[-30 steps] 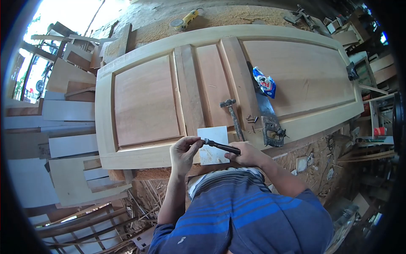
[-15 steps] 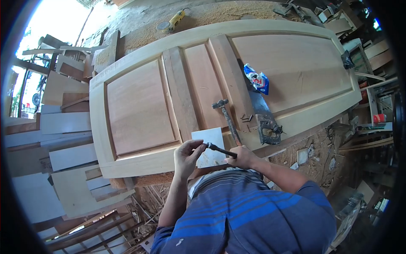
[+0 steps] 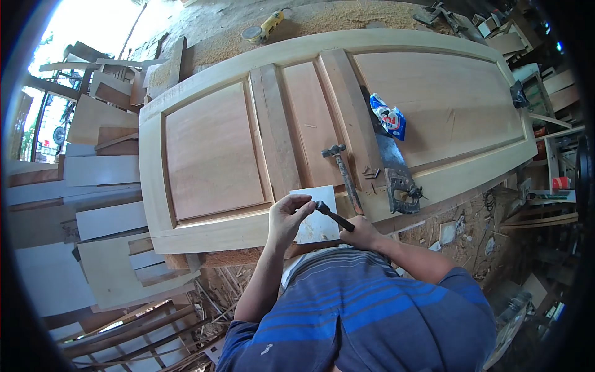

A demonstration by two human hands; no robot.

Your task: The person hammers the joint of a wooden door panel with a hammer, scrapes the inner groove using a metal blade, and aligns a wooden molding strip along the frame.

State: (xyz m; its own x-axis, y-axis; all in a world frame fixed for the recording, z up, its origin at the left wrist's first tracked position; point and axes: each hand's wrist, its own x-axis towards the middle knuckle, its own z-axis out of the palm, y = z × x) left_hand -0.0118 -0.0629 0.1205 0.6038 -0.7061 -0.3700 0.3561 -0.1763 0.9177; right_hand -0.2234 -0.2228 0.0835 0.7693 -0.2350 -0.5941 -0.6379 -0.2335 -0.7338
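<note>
My right hand (image 3: 361, 234) is closed round the handle of a slim black hammer (image 3: 336, 217), whose small head points up and left. Close to that head, my left hand (image 3: 289, 214) is held with thumb and fingers pinched together; whatever is between them is too small to make out. Beneath both hands a white square sheet (image 3: 316, 230) lies on the near edge of a panelled wooden door (image 3: 217, 234). Just beyond my right hand rests a second hammer (image 3: 344, 177) with a worn handle. Several nails (image 3: 372, 173) are scattered beside it.
A handsaw (image 3: 396, 167) lies across the door, a blue and white packet (image 3: 390, 118) over its far end. A yellow power tool (image 3: 268, 28) sits in sawdust beyond the door. Boards (image 3: 102, 170) are stacked at left, and a black plastic bag (image 3: 519, 94) is at the door's right end.
The whole view has shifted slightly, so the door appears further right. The hammer's head has dropped a little and turned, while both hands remain near the white sheet.
</note>
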